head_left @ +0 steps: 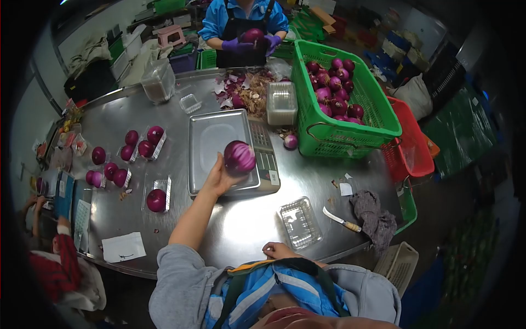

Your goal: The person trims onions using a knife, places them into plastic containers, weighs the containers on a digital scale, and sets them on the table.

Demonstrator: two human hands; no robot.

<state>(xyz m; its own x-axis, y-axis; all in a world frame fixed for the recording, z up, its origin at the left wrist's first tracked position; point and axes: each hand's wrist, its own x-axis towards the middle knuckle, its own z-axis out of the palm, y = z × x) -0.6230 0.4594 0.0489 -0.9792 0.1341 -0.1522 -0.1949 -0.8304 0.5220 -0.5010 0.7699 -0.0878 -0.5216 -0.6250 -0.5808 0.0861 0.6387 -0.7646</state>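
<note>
My left hand [219, 176] is wrapped round a large red onion [239, 156], holding it over the steel pan of a weighing scale [213, 118]. Some of the onion's skin shows pale streaks. At the table's near edge, my right hand [278, 250] lies with its fingers curled and nothing visible in them. Close by it is a clear plastic tray [300, 222] with nothing inside. Farther right, a knife [341, 219] with a curved blade and light handle lies beside a crumpled grey cloth [373, 211].
A green crate [350, 134] of red onions stands at the right. Stacked trays [282, 104] and onion peelings [246, 90] lie behind the scale. Several onions in trays, including one tray [159, 186], sit left. Across the table, a person in purple gloves [241, 45] holds an onion.
</note>
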